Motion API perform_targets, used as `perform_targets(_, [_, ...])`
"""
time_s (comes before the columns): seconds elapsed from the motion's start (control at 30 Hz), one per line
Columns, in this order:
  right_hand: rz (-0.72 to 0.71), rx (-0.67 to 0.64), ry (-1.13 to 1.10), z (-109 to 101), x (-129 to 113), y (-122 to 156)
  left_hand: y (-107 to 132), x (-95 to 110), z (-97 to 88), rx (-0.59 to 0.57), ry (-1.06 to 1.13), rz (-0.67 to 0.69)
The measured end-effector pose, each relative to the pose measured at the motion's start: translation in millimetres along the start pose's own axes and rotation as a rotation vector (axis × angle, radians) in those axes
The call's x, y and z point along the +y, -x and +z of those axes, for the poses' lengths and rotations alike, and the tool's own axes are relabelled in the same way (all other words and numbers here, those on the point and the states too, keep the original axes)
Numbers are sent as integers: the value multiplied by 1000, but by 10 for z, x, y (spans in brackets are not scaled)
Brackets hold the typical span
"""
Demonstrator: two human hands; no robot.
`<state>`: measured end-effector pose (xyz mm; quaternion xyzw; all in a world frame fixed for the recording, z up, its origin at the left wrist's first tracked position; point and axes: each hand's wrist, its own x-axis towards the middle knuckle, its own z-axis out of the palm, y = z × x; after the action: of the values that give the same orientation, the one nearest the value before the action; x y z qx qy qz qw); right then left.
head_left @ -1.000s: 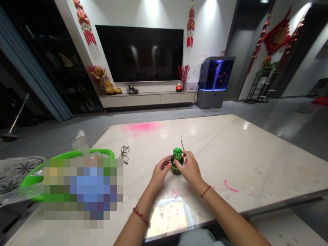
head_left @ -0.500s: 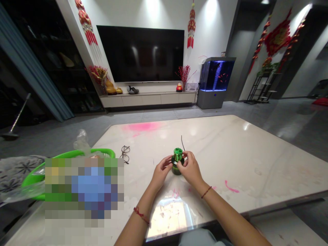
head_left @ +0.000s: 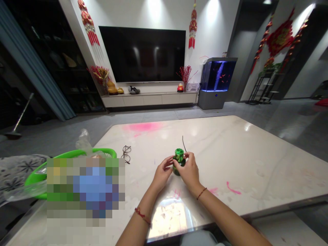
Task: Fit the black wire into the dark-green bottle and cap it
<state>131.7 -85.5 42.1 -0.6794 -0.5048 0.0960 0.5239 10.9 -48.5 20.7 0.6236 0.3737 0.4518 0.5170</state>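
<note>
Between the hands: green ribbed-top jar (head_left: pixel 179 161) standing on a marble table (head_left: pixel 230 153), black wire (head_left: pixel 183 143) rising just behind it.
Left hand (head_left: pixel 162 174): holding the jar's side with its fingertips.
Right hand (head_left: pixel 189 172): curled around the jar, gripping it.
Left of the hands: eyeglasses (head_left: pixel 125 154), then a green basket (head_left: pixel 77 154).

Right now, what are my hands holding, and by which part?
A small dark green jar, gripped at its sides just under the ribbed green cap, with the left hand on one side and the right hand on the other.

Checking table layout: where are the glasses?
In the head view, the wire glasses lie on the marble table, between the green basket and the left hand.
</note>
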Motion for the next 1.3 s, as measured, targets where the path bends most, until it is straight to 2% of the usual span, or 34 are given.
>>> perform_targets(0.23, [20, 50, -36, 50, 17, -2, -12, 10, -10, -8, 38, -6])
perform_targets(0.5, [-24, 48, -112, 44, 69, 22, 3, 79, -14, -18, 29, -34])
perform_targets(0.83, [-20, 5, -133, 17, 118, 31, -7, 63, -5, 0, 30, -33])
perform_targets(1.13, [-31, -55, 27, -65, 86, -2, -16, 44, -12, -4, 33, -34])
perform_targets(1.3, [-75, -13, 101, -76, 52, -20, -21, 25, -14, 4, 27, -40])
